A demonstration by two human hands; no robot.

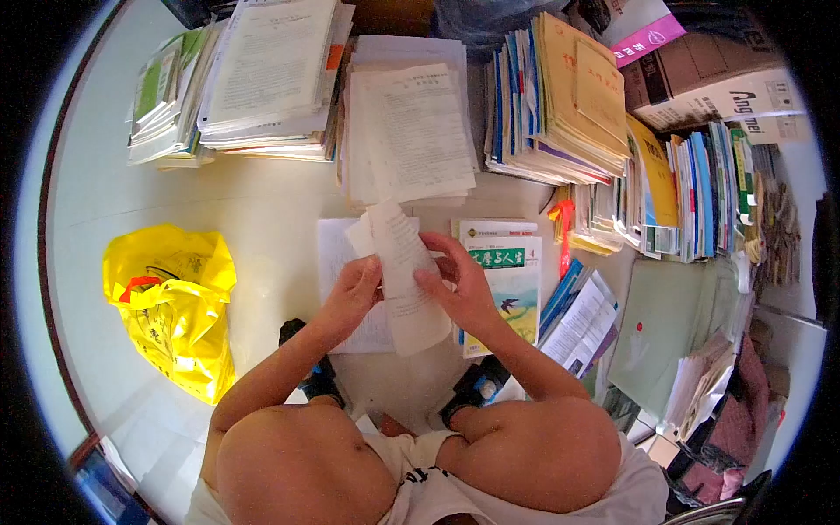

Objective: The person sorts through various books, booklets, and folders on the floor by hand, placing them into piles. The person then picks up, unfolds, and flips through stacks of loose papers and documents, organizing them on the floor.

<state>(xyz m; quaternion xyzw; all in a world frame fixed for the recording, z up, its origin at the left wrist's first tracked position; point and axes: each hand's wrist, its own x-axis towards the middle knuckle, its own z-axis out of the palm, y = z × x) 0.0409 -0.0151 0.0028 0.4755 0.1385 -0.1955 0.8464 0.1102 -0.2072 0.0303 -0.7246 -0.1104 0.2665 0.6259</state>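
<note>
Between my two hands is a narrow bundle of printed paper sheets, curled or folded lengthwise and held up above the floor. My left hand pinches its left edge. My right hand grips the right edge, with the thumb across the front. Below the bundle lies a flat printed sheet, partly hidden by my left hand and forearm. Beside my right hand, a magazine with a green title band and a bird picture rests on the floor on top of other booklets.
A stack of loose printed papers stands straight ahead, with paper piles left of it. Brown envelopes top a stack at right. A yellow plastic bag sits at left. Cardboard boxes and upright books line the right.
</note>
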